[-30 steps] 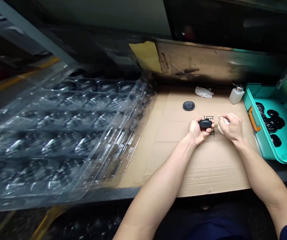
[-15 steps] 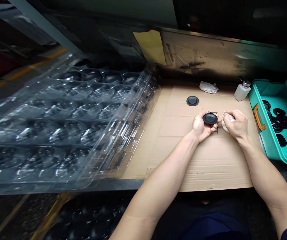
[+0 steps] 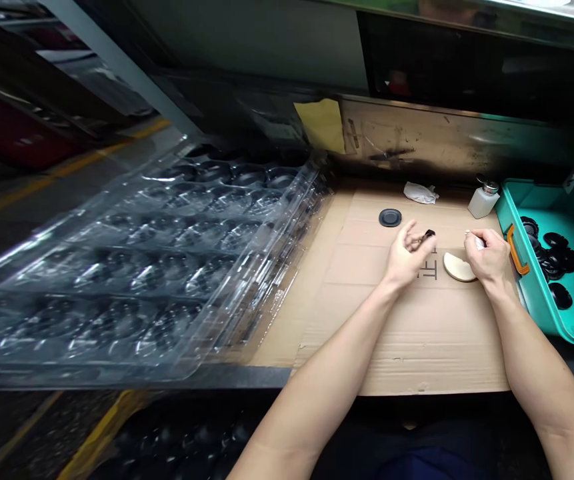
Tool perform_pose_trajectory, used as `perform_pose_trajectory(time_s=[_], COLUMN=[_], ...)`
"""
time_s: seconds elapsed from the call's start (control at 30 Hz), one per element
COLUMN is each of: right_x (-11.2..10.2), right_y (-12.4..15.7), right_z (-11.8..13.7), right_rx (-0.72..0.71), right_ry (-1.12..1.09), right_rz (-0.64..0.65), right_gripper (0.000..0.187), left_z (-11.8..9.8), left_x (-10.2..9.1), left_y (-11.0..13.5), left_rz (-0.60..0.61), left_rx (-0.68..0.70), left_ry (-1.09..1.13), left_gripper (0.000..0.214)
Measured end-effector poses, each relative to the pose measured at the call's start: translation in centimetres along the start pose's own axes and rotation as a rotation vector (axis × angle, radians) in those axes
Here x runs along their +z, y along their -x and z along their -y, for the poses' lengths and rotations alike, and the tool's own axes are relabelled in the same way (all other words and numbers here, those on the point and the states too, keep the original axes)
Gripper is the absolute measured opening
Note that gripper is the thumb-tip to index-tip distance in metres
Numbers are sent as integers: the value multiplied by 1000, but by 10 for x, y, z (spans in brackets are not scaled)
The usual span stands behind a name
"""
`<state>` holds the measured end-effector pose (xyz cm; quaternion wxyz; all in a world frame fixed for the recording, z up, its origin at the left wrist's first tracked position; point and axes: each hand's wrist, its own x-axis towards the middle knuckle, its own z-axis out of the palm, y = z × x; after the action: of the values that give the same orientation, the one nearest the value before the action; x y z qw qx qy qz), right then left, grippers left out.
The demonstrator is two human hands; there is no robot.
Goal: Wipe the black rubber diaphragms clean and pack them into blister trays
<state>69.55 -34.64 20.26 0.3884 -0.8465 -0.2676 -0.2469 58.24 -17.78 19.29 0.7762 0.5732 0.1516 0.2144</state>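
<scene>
My left hand (image 3: 407, 257) is closed around a black round disc (image 3: 429, 234), tilted so that only a dark edge shows past the fingers. In my right hand (image 3: 491, 259) a small white thing (image 3: 479, 243), perhaps a wad of cloth, is pinched; the fingers hide most of it. Just left of that hand a beige round pad (image 3: 457, 268) lies on the cardboard, its right end beneath the hand. Another black disc (image 3: 390, 217) rests flat on the cardboard (image 3: 401, 333), beyond my left hand.
A teal bin (image 3: 511, 293) with an orange handle stands at right, holding several black discs. Near it are a white pump bottle (image 3: 483, 200) and a crumpled white wrapper (image 3: 421, 193). Stacked clear plastic trays (image 3: 167, 307) cover the left side. A metal panel (image 3: 417, 133) rises behind.
The black disc in my left hand has turned from face-up to nearly edge-on. My right hand has shifted slightly right, uncovering more of the beige pad. The camera view has tilted up.
</scene>
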Motion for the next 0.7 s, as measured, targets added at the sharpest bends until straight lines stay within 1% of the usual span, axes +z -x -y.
perform_pose_trajectory(time_s=[0.03,0.07,0.1,0.17,0.27,0.37,0.47,0.57,0.63,0.7], right_x=[0,0,0,0,1,3,4,4,2,0], right_y=[-1,-3,-4,-5,-6,-5,-6,-7,-7,-7], right_z=[-6,-12,-18,-29,-42,-49,-51,-50,-48,-41], right_rx=[13,24,36,60,85,98,105,115,103,75], right_ry=[22,48,78,151,241,248,228,227,254,300], right_rz=[-1,3,15,54,129,171,186,202,210,205], right_gripper=[20,22,23,26,30,32,32,33,35,38], left_z=[2,2,2,-3,-12,-17,-16,-11,-8,-6], left_x=[0,0,-1,-1,1,3,3,1,0,-2], left_y=[1,2,4,8,12,14,13,10,9,7], left_rz=[-68,-109,-122,-104,-78,-88,-104,-103,-88,-65], left_rx=[142,255,332,392,372,301,248,255,287,307], left_ry=[-157,-290,-389,-492,-498,-452,-412,-401,-446,-515], left_gripper=[88,94,97,93,91,92,91,88,77,50])
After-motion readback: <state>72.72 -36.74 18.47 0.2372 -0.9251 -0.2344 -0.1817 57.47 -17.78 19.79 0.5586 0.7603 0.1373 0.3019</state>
